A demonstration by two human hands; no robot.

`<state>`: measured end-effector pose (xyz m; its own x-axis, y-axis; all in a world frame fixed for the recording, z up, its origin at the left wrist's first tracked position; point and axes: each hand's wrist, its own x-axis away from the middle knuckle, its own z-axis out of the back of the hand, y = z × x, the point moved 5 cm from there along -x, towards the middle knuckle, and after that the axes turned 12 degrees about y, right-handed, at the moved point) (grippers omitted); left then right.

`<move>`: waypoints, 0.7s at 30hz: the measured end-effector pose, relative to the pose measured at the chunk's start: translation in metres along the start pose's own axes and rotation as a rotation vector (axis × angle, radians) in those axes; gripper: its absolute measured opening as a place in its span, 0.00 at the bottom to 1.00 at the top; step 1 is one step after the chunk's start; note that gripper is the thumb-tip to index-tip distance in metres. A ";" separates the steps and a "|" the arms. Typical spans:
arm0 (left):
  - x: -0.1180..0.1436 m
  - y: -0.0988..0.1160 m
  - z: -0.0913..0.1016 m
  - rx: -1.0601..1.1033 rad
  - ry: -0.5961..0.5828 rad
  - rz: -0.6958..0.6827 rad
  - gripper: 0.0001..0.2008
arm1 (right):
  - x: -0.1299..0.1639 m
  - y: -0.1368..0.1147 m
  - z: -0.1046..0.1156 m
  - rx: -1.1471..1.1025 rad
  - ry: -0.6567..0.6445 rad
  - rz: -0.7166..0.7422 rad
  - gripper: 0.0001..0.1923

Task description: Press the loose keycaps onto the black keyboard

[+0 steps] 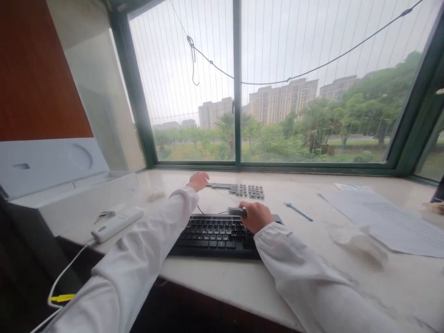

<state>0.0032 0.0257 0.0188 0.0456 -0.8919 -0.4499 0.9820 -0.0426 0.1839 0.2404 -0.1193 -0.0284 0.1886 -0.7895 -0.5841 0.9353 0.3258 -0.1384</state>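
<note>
A black keyboard (208, 243) lies near the table's front edge, its upper right part hidden behind my right hand. My right hand (257, 216) is closed around a small dark grey block-like object (237, 211), held at the keyboard's top edge; its exact kind is unclear. Farther back, my left hand (198, 181) reaches to the left end of several rows of loose grey keycaps (251, 190). Its fingers are bent together beside these keycaps, and whatever they pinch is too small to make out. A thin cable (200, 209) runs behind the keyboard.
On the right lie a blue stick-like tool (299, 212), a crumpled clear plastic piece (360, 240) and printed paper sheets (391, 222). At left are a white power strip (118, 224) and an open white box (69, 199). A window (237, 115) borders the table's back.
</note>
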 end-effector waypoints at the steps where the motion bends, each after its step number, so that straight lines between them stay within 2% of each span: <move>1: 0.010 0.003 0.007 0.011 0.001 -0.005 0.10 | 0.000 0.001 0.000 0.006 0.003 -0.001 0.13; 6: 0.073 0.013 0.044 0.078 0.054 -0.055 0.11 | -0.002 0.008 0.002 0.026 0.007 0.006 0.11; 10: 0.137 -0.001 0.067 0.109 0.177 -0.013 0.12 | -0.003 0.013 0.009 0.023 0.042 -0.006 0.10; 12: 0.169 -0.013 0.071 0.099 0.212 -0.002 0.14 | -0.002 0.012 0.013 0.017 0.049 -0.015 0.10; 16: 0.220 -0.035 0.070 0.119 0.304 -0.090 0.18 | 0.000 0.005 0.018 0.018 0.045 -0.016 0.10; 19: 0.240 -0.045 0.068 0.142 0.370 -0.120 0.18 | -0.001 0.003 0.019 0.015 0.083 -0.026 0.09; 21: 0.246 -0.046 0.066 0.139 0.374 -0.125 0.18 | -0.003 0.004 0.018 -0.007 0.111 -0.045 0.08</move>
<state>-0.0430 -0.2211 -0.0429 0.0161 -0.6522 -0.7579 0.9512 -0.2235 0.2125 0.2490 -0.1253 -0.0125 0.1119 -0.7413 -0.6617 0.9398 0.2953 -0.1719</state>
